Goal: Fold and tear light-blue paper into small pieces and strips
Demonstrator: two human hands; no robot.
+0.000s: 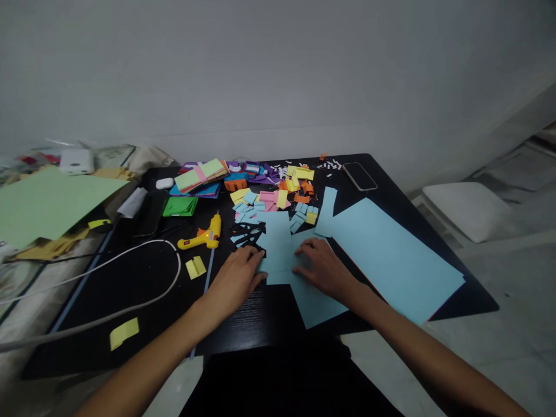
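Observation:
A light-blue paper rectangle (278, 243) lies on the dark table in front of me, with a crease-like line across its lower part. At its left edge rests my left hand (240, 271), thumb and forefinger apart. My right hand (324, 265) is at the opposite edge, its fingers bent and spread from the thumb, over a second light-blue sheet (315, 304). Neither hand is closed round anything that I can see. Just beyond the rectangle are small folded light-blue pieces (249, 211) and dark offcuts (248, 233).
A yellow glue gun (202, 234) lies left of my left hand, near a looping white cable (179, 260). Large light-blue sheets (391, 255) cover the right side. A phone (359, 176) sits at the back right, and stacked coloured papers (202, 175) at the back left.

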